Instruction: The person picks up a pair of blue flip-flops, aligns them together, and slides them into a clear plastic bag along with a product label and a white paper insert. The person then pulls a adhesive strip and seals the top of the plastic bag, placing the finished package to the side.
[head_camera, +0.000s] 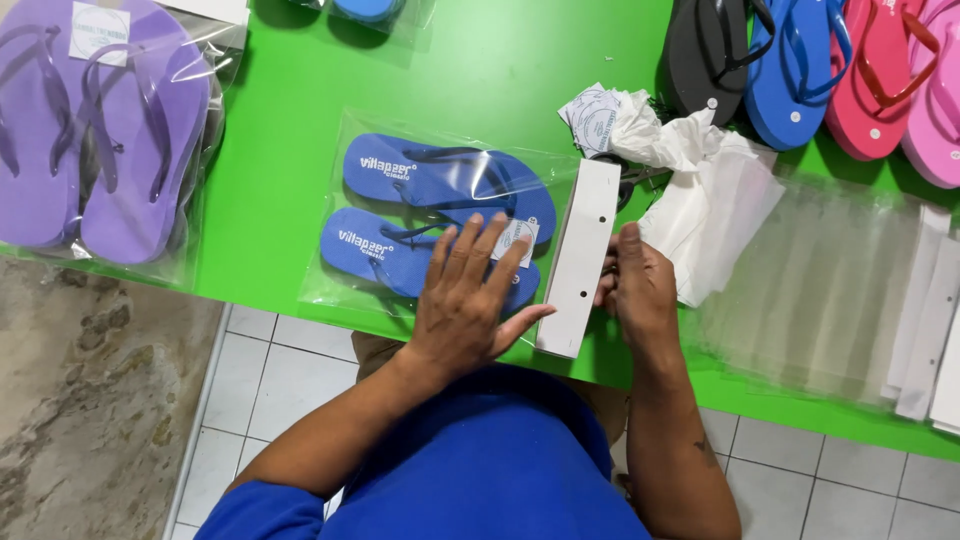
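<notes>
A pair of blue flip-flops (420, 185) lies inside a clear plastic bag (340, 280) on the green table (290, 120). My left hand (468, 300) presses flat on the bag's right end, fingers spread over a small white label. A white cardboard header strip (580, 255) with punched holes stands folded over the bag's open end. My right hand (635, 290) grips that strip from its right side, thumb and fingers closed against it.
Bagged purple flip-flops (100, 130) lie at the far left. Loose black, blue, red and pink flip-flops (800, 70) line the back right. Crumpled white paper (690, 150), a stack of clear bags (810, 290) and more white strips (930, 330) sit to the right. Tiled floor lies below.
</notes>
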